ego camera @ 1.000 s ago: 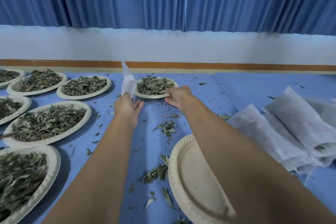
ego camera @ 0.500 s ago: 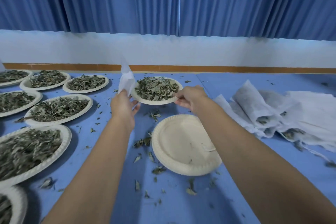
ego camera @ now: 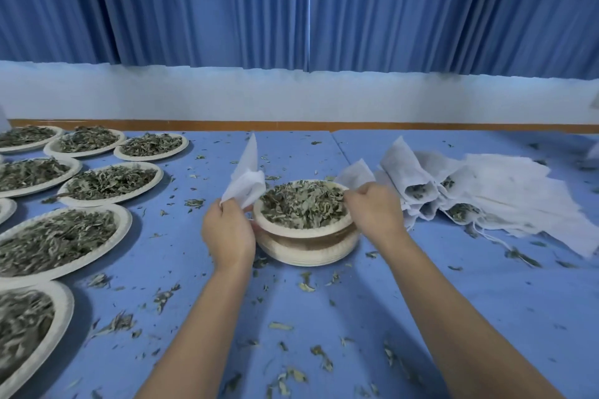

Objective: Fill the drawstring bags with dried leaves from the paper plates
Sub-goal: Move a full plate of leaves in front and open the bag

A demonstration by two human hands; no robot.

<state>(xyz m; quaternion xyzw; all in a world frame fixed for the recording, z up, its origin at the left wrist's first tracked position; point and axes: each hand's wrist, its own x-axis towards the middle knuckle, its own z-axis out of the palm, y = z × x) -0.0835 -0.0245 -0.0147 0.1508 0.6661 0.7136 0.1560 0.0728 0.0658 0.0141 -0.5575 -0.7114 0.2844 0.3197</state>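
Take the round, cream, crimp-rimmed heaped paper plate as your landmark. It carries a loose mound of curled, dry grey-green leaves and sits over an empty paper plate of the same make, with a dark gap showing between the two rims. Whether it rests there or is held clear cannot be told.

Your right hand is at its right rim, fingers curled in, gripping the edge. Your left hand is just left of the plate, close against its rim. Its fingers are closed round the lower end of a thin white non-woven drawstring bag. The bag stands up crumpled, one stiff corner pointing upward and its cloth overlapping the plate's left rim.

Right of the plate, just past your right hand, lies a soft heap of white bags. Several have open mouths showing leaves inside, and thin cords trail from the heap's near edge. Well left of the plate, more leaf-filled paper plates stand in rows, rims close together.

Everything lies on a flat, matte blue table cover littered with leaf scraps. The widest open stretch is on your side of the plate, between and outside your forearms. Beyond the plate the cover ends at an orange strip below a white wall and pleated blue curtains.
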